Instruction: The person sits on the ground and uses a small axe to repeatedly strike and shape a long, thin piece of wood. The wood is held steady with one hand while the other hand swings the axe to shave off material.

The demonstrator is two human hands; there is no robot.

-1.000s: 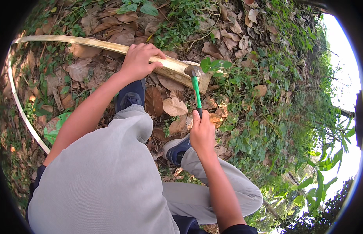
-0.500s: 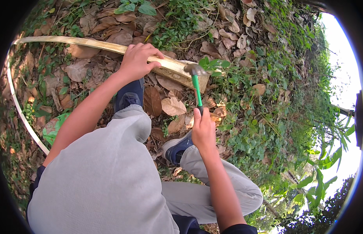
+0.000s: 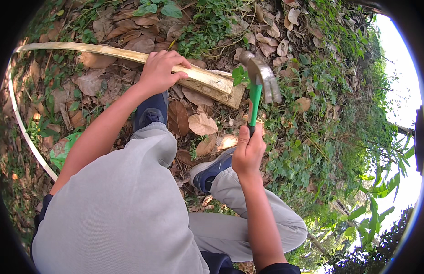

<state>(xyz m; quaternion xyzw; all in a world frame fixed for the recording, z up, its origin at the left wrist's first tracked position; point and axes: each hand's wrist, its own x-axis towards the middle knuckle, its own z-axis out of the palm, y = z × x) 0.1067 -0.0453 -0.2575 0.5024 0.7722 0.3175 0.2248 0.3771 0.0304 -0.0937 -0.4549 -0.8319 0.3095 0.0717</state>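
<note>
My left hand [image 3: 162, 72] presses down on a long pale wooden strip [image 3: 207, 78], fingers over its far edge and thumb along the near side. Under the strip's right end lies a wider wooden board [image 3: 234, 98], flat on the leaves. A small dark spot or nail shows near that end, too small to make out. My right hand [image 3: 248, 148] is closed round the dark grip of a claw hammer [image 3: 256, 98] with a green shaft. Its metal head is raised to the right of the strip's end, apart from the wood.
Dry brown leaves [image 3: 202, 124] and low green plants [image 3: 289, 155] cover the ground. A thin pale strip [image 3: 24, 125] curves along the left side. My shoes [image 3: 207, 176] and bent legs in grey trousers [image 3: 116, 201] are close below the wood.
The hammer head has lifted off the strip's end and swung to the right, the right hand shifting slightly right with it. My left hand and the wood have stayed in place.
</note>
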